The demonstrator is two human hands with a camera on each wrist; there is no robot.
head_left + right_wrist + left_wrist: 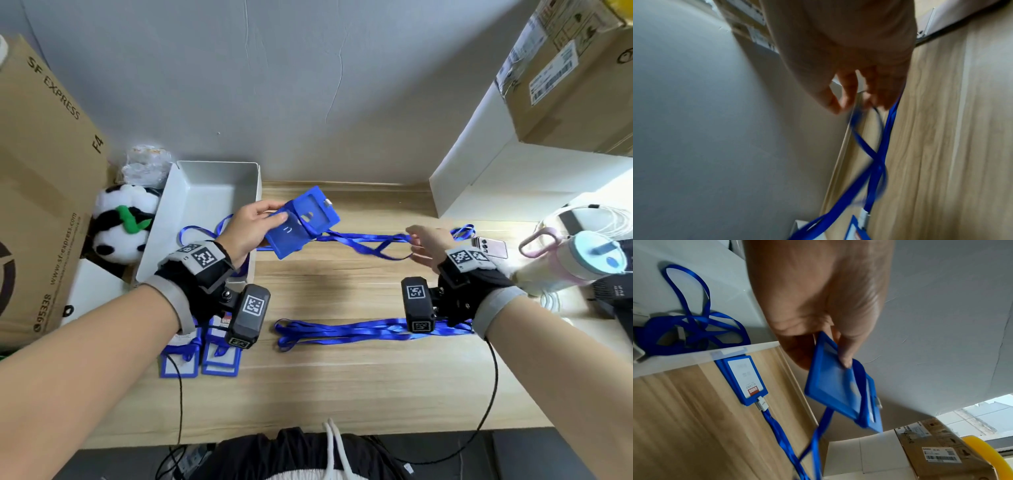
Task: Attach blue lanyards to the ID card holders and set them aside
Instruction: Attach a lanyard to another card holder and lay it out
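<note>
Starting at the far left of the head view, a large cardboard box (41, 178) leans against the wall, with a stuffed panda (118, 228) tucked beside it and a white tray (205, 178) just to its right on the wooden table (342, 387); a blue lanyard spills over the tray's near edge. Near the table's front, under the left wrist, two card holders (200, 359) with lanyards already on them lie side by side. Next, the left hand (248, 228) is raised above the table by the tray's right wall, thumb and fingers pinching the corner of a blue card holder (301, 222) that is tilted in the air; the left wrist view shows the fingertips (844, 360) clamped on its frame. From this holder a blue lanyard (366, 241) stretches rightward, crossing over itself midway, to the right hand (430, 245), whose fingers are curled with the strap between them; the right wrist view is blurred, so exactly which fingers grip cannot be told. Closer to the person, a bundle of loose lanyards (342, 330) lies flat on the table. At the far right stand a phone (489, 246), a bottle with a pink handle (568, 260) and stacked cardboard boxes (575, 85)
</note>
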